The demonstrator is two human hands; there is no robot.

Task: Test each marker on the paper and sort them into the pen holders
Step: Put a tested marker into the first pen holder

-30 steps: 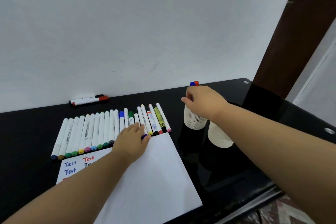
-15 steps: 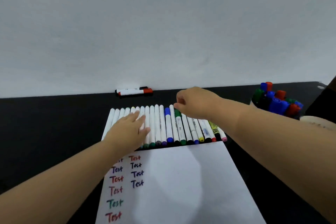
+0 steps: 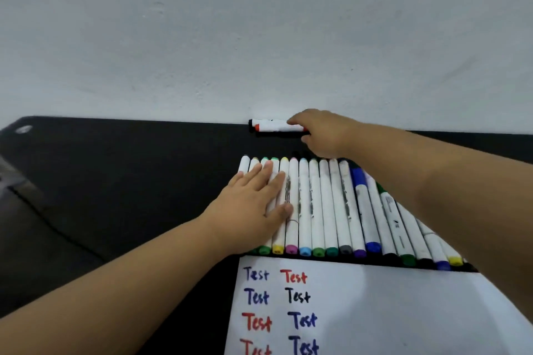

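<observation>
While your left hand lies flat on the marker row, your right hand pinches the whiteboard markers at 12 o'clock; next, lift one to the paper.

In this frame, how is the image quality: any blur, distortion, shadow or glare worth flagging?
Head view: wide-angle bending bows the table's far edge; the handwriting on the paper is legible; the right hand, by the markers at the wall, looks slightly soft; a faint shadow falls on the paper; no strong glare.

glossy black table, matt white paper, seemingly smooth plastic markers
</observation>
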